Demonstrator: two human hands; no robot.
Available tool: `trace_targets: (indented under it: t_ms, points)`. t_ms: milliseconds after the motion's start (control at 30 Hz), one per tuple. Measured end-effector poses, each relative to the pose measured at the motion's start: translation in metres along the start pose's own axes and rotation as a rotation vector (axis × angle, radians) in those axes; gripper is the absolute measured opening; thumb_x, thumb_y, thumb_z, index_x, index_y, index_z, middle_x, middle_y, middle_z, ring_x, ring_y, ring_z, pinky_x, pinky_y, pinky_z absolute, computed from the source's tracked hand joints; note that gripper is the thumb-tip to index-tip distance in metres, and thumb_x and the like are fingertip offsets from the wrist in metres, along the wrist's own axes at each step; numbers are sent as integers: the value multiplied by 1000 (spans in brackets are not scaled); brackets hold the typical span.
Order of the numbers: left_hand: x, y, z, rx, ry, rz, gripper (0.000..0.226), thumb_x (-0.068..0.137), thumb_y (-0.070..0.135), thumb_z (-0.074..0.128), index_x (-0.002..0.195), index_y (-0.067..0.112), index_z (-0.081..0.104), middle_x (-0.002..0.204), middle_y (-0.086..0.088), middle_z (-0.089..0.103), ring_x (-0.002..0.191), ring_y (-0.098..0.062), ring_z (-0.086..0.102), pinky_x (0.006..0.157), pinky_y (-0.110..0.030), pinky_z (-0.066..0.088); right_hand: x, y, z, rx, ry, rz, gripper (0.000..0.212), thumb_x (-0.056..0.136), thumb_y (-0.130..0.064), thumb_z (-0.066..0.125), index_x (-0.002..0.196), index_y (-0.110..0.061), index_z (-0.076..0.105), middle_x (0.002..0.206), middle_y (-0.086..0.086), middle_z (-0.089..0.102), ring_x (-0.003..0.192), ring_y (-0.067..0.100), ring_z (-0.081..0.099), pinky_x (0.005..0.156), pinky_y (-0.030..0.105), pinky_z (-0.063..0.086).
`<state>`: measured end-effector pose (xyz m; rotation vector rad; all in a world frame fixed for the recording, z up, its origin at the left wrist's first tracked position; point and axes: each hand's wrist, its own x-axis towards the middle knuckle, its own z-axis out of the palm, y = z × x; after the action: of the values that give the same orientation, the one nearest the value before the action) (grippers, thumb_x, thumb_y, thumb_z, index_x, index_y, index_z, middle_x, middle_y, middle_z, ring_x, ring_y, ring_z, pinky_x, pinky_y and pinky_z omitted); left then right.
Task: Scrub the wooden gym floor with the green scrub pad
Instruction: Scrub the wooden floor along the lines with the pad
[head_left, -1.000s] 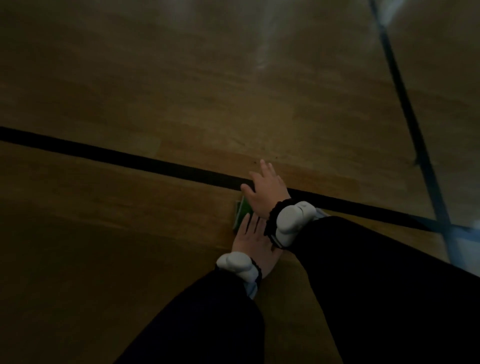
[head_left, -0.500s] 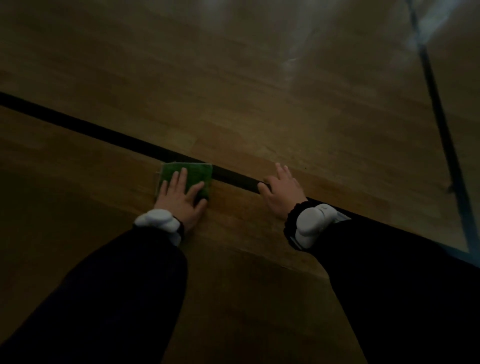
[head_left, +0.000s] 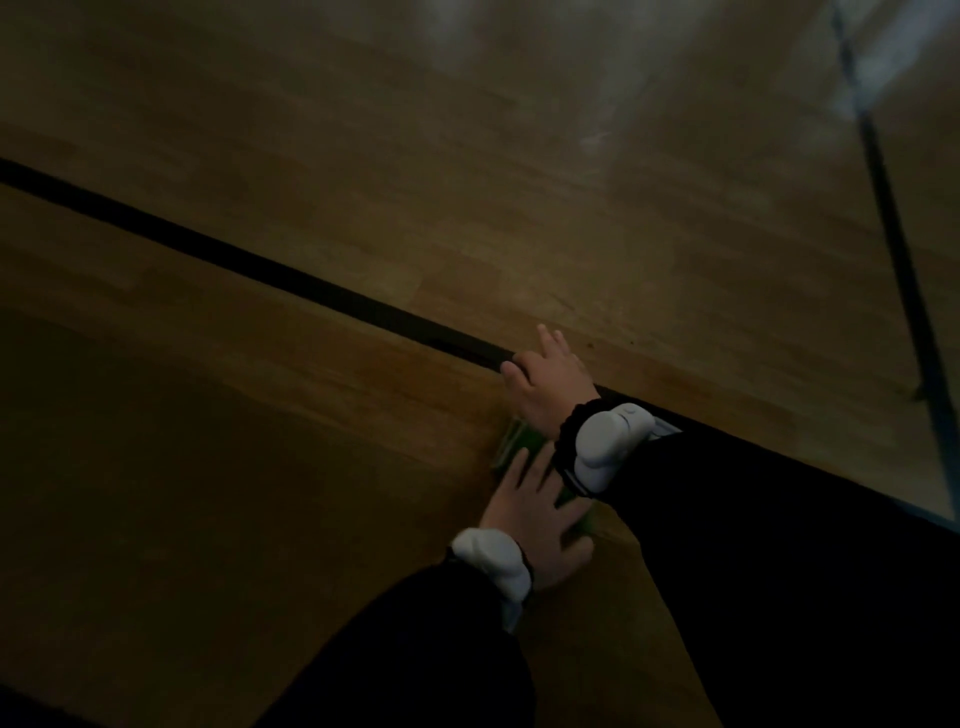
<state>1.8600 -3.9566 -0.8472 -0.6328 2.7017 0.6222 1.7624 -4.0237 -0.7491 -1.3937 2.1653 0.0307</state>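
Since half a second ago the left hand (head_left: 530, 525) has slid the green scrub pad (head_left: 519, 449) rightward, tucking it beneath the right wrist. Fingers flat, it presses the pad, whose left edge alone shows. The right hand (head_left: 550, 387) lies spread on the black line (head_left: 291, 283). Bare wooden floor (head_left: 260, 441) stretches left and far; a second dark line (head_left: 893, 234) bounds the right.

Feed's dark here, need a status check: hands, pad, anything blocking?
Left hand flat, pressing green scrub pad to the wooden floor. Right hand open, braced on black line; its wrist crosses over the pad. Nothing else in the way.
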Motion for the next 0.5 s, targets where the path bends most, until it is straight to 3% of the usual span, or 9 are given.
trace_targets:
  t_ms: [100, 133, 267, 367, 500]
  points:
    - [-13, -15, -4, 81, 81, 18, 57, 99, 56, 17, 151, 34, 20, 161, 4, 16, 150, -23, 4, 121, -41, -4, -4, -19, 4, -27, -11, -57, 50, 103, -43, 25, 142, -17, 44, 163, 7, -2, 150, 25, -5, 121, 42, 4]
    - [-18, -26, -14, 100, 79, -2, 56, 99, 54, 20, 151, 35, 17, 161, 3, 14, 150, -23, 5, 120, -41, -4, -6, -24, 7, -43, -9, -75, 50, 103, -42, 25, 143, -17, 43, 163, 7, -1, 150, 25, -4, 121, 41, 4]
    - [-53, -96, -43, 92, 23, -288, 54, 100, 52, 17, 151, 42, 2, 162, 0, -13, 150, -25, -12, 119, -46, -6, -12, -34, 13, -76, -23, -102, 51, 103, -43, 25, 143, -16, 42, 162, 7, 0, 150, 25, -2, 121, 42, 4]
    - [-90, -150, -51, 8, -10, -517, 55, 101, 51, 15, 150, 43, -8, 160, -3, -22, 149, -25, -16, 121, -46, -5, -15, -33, 14, -82, -30, -109, 51, 103, -42, 25, 145, -16, 38, 162, 7, 1, 150, 25, 0, 121, 43, 6]
    - [-90, -140, -45, -25, -13, -615, 61, 98, 58, 16, 150, 41, -10, 159, -6, -24, 148, -31, -18, 120, -50, -8, -20, -27, 20, -110, -55, -87, 54, 104, -42, 25, 148, -13, 32, 162, 7, 2, 150, 25, 1, 122, 44, 8]
